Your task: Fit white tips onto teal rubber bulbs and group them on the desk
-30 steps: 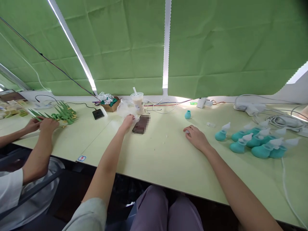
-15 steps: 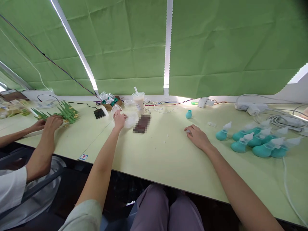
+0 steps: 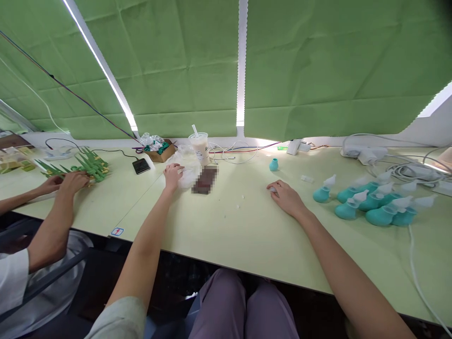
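Observation:
My left hand [image 3: 173, 177] is closed on the near left edge of a crumpled clear plastic bag [image 3: 189, 170]; its fingertips are partly hidden. My right hand [image 3: 287, 198] rests on the table, thumb and fingers pinching a small whitish piece [image 3: 272, 189] too covered to name. Beyond that hand stands a teal rubber bulb [image 3: 273, 165] without a nozzle. To its right are several teal bulb nasal aspirators [image 3: 321, 194] with clear nozzles. A small clear plastic piece [image 3: 307, 179] lies between them and the lone bulb.
A drink cup with a straw [image 3: 199, 147] stands behind the bag, beside a pixelated dark item [image 3: 205, 180]. A cardboard box [image 3: 160, 153] holds scraps. White cables [image 3: 402, 172] lie back right. At left, another person's hands [image 3: 72, 181] touch green plastic parts [image 3: 92, 165].
My left hand has lowered slightly, its fingers now closer around the bag. My right hand keeps its pinch. The whole view has shifted a little.

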Demonstrator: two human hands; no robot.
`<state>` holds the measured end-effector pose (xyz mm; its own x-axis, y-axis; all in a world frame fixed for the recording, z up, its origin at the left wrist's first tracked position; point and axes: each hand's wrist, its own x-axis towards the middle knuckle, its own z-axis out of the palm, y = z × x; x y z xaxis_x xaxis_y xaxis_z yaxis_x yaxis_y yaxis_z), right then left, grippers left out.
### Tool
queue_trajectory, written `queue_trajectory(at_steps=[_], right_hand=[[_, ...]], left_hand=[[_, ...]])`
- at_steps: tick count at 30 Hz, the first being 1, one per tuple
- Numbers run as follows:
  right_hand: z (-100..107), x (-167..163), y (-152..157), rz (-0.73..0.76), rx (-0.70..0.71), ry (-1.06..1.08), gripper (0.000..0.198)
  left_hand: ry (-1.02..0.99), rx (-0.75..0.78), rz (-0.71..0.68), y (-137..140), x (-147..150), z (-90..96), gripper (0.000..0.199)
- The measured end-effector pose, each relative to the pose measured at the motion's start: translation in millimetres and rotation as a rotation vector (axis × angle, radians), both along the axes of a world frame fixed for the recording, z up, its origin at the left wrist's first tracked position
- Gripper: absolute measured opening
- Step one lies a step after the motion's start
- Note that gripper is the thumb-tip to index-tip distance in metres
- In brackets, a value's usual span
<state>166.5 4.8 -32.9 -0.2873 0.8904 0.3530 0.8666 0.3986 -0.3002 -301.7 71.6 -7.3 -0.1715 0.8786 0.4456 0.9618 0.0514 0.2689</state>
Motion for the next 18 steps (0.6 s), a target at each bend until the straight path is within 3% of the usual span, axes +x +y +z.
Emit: queue_trajectory(at_steps=[7, 12, 14, 18], right_hand=[[0.4, 0.2, -0.9, 0.001, 0.005, -0.010, 0.024], [0.0, 0.3, -0.7, 0.004, -0.001, -0.012, 0.024], [-0.2, 0.4, -0.5, 0.009, -0.003, -0.015, 0.024], [-0.1, 0.2, -0.5, 0.004, -0.011, -0.013, 0.024]], left_hand=[[0.269, -0.047, -0.114, -1.7, 11.7, 1.7, 0.027], [0.364, 0.084, -0.145, -14.7, 16.2, 4.2, 0.026], [0.360, 0.092, -0.191, -15.2, 18.8, 6.2, 0.028], [0.206, -0.042, -0.198, -2.1, 23.9, 8.8, 0.027]])
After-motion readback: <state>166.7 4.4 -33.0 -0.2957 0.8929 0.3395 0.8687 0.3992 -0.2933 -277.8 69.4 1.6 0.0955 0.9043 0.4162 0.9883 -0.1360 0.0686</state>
